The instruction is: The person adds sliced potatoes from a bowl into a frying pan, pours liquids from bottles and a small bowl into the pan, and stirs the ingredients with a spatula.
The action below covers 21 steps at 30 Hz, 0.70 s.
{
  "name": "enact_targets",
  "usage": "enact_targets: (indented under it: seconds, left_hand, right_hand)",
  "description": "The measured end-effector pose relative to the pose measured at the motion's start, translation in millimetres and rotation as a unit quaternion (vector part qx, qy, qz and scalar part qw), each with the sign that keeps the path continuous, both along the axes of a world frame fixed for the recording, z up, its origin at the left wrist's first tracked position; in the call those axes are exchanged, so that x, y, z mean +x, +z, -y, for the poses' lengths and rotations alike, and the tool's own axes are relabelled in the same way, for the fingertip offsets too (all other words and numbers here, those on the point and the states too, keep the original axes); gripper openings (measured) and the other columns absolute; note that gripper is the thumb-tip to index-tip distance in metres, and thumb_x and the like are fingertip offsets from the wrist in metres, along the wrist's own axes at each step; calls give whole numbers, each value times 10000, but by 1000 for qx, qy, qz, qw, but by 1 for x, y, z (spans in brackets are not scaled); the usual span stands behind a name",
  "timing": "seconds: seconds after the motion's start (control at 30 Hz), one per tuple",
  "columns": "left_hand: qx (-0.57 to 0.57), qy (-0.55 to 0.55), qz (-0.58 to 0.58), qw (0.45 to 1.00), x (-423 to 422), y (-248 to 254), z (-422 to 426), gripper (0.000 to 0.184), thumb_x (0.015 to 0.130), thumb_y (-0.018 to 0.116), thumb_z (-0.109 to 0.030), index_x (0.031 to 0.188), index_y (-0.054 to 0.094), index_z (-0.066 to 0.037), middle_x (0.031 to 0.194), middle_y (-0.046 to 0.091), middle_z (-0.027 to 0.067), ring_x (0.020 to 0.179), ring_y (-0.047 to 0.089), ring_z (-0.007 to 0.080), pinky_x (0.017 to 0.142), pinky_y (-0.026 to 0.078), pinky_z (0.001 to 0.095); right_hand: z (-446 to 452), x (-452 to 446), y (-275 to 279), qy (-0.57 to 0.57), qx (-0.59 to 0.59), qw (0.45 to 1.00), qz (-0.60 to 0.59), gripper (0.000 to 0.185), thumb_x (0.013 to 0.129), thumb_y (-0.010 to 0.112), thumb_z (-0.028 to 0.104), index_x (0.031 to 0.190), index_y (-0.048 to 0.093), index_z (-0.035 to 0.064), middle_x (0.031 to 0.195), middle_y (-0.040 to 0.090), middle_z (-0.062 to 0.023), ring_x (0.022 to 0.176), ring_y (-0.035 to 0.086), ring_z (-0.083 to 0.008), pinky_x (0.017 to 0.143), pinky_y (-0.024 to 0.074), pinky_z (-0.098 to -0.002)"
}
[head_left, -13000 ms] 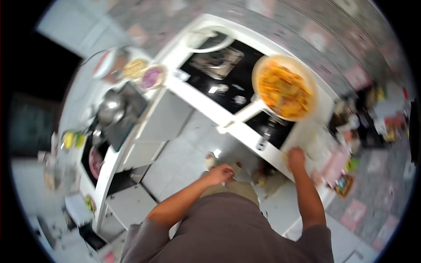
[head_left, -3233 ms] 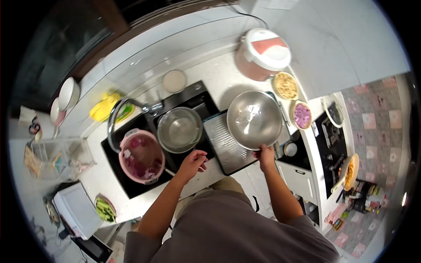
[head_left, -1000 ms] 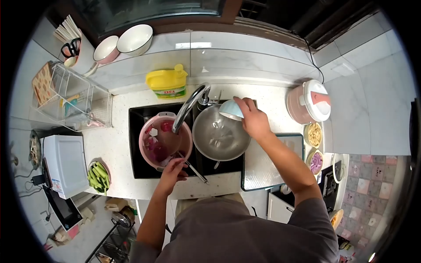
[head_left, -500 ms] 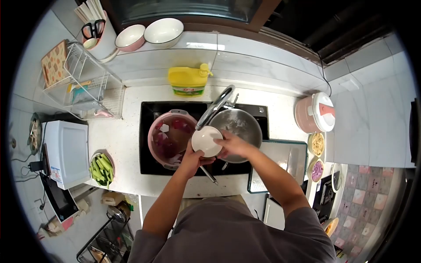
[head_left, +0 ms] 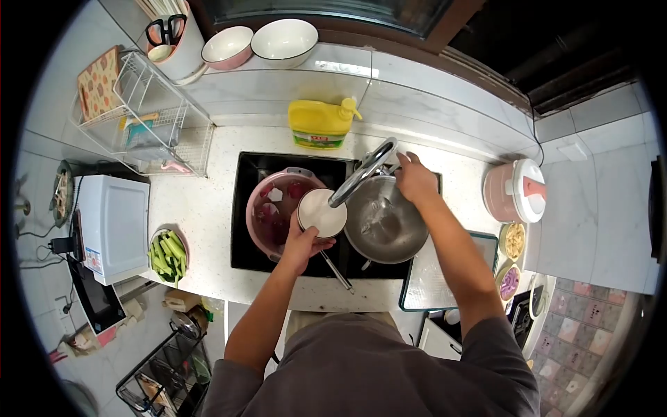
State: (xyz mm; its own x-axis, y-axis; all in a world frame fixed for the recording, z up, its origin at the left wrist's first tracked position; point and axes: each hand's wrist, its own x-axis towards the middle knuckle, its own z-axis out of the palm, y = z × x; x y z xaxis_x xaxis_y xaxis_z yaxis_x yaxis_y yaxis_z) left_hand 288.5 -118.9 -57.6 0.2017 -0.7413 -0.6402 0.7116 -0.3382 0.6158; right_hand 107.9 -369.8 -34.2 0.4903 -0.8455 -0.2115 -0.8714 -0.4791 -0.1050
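Observation:
My left hand (head_left: 303, 248) grips a small white bowl (head_left: 322, 213) with a dark rim, its thumb inside the rim, over the right edge of a pink basin (head_left: 260, 233) in the sink. The faucet spout (head_left: 365, 172) ends over the bowl. My right hand (head_left: 415, 178) is at the faucet handle behind the spout, its fingers closed there; part of the handle is hidden. Below it a metal bowl (head_left: 386, 240) with clear liquid sits in the right part of the sink. The basin holds liquid with red and white pieces.
Behind the sink stands a yellow bottle (head_left: 321, 124). A wire rack (head_left: 191, 142) and a plate of cut green vegetables (head_left: 167, 256) are on the left. To the right are a glass-like board (head_left: 445, 281), a rice cooker (head_left: 515, 191) and two small food bowls.
The small bowl went from my right hand over the metal bowl to both hands, and now only my left hand holds it. My right hand has moved up to the faucet handle.

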Motion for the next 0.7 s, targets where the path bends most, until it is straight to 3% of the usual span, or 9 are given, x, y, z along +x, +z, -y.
enact_targets:
  seconds: [0.07, 0.13, 0.2, 0.27, 0.3, 0.37, 0.5, 0.6, 0.7]
  left_hand:
    - [13, 7, -10, 1000, 0, 0, 1, 674, 857, 410, -1, 1463, 205, -213, 1263, 545, 157, 837, 691, 295, 747, 601, 379]
    - [59, -3, -19, 998, 2, 2, -1, 700, 839, 380, 33, 1463, 200, -229, 1323, 497, 164, 1086, 632, 315, 830, 591, 420]
    - [35, 27, 40, 998, -5, -1, -7, 707, 832, 377, 46, 1464, 199, -218, 1324, 493, 171, 1108, 620, 314, 829, 591, 418]
    - [7, 54, 100, 993, -11, -1, -10, 714, 825, 374, 58, 1464, 198, -208, 1325, 490, 179, 1130, 608, 312, 827, 592, 415]
    - [-12, 45, 244, 969, -12, 2, -11, 715, 820, 374, 65, 1463, 204, -196, 1312, 498, 177, 1132, 605, 324, 820, 596, 412]
    - [-28, 36, 384, 922, -4, 7, -15, 715, 814, 375, 71, 1462, 210, -183, 1300, 507, 175, 1135, 601, 336, 812, 599, 409]
    - [142, -62, 74, 985, 44, 27, -13, 616, 831, 442, -2, 1424, 297, -87, 1257, 544, 217, 990, 664, 350, 826, 596, 477]
    - [68, 3, -82, 994, 53, -3, -23, 539, 856, 415, 2, 1391, 369, -37, 1238, 552, 200, 1028, 645, 339, 833, 604, 461]
    - [65, 60, -56, 994, 22, -30, -17, 474, 864, 450, -3, 1338, 436, 2, 1213, 576, 190, 1023, 648, 336, 832, 607, 476]
  right_hand:
    - [-29, 6, 20, -8, 52, 993, 101, 506, 901, 606, 193, 1387, 481, 122, 1337, 564, -158, 1104, 630, -322, 895, 524, -448]
    - [-85, 12, 8, -96, 285, 891, 341, 612, 830, 715, 254, 1380, 488, 110, 1342, 533, -158, 1081, 635, -328, 919, 512, -432]
    - [-154, 39, -38, -70, 164, 881, 439, 673, 756, 793, 253, 1346, 508, 99, 1337, 518, -158, 1132, 602, -311, 938, 490, -416]
    - [-179, 68, -44, -118, 289, 812, 493, 687, 730, 807, 238, 1331, 508, 89, 1364, 500, -165, 1194, 560, -309, 956, 473, -399]
    - [-179, 75, -50, -117, 291, 810, 496, 687, 730, 807, 238, 1331, 508, 89, 1364, 500, -165, 1194, 560, -309, 956, 473, -399]
    - [-169, 91, -70, -102, 294, 876, 368, 556, 793, 734, 220, 1292, 541, 67, 1265, 583, -175, 1124, 602, -338, 918, 490, -403]
    - [-147, 110, -70, 7, 208, 929, 306, 340, 859, 583, 197, 1166, 620, 55, 973, 689, -207, 947, 647, -413, 836, 520, -448]
    - [-142, 117, -72, 44, 141, 936, 318, 339, 844, 584, 196, 1154, 628, 67, 1013, 675, -224, 969, 632, -427, 837, 510, -473]
    - [-147, 101, -54, 78, 191, 935, 288, 365, 850, 565, 163, 1200, 593, 68, 1062, 658, -240, 979, 628, -431, 850, 505, -483]
